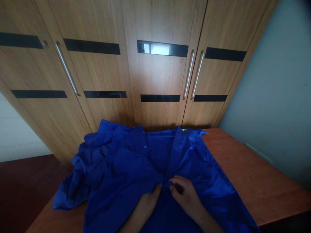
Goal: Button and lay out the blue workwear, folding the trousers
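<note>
A bright blue button-up shirt [136,161] lies spread on a reddish-brown wooden table [245,168], collar toward the far side. My left hand [149,200] and my right hand [184,194] meet at the shirt's front opening near the table's near edge. Both pinch the fabric at the placket, fingers closed around a small button area. A blue button [145,147] shows higher up on the placket. The left sleeve hangs bunched over the table's left edge.
A tall wooden wardrobe [155,77] with black strips and metal handles [191,74] stands just behind the table. A grey wall [279,97] is on the right. Dark floor [21,184] lies to the left.
</note>
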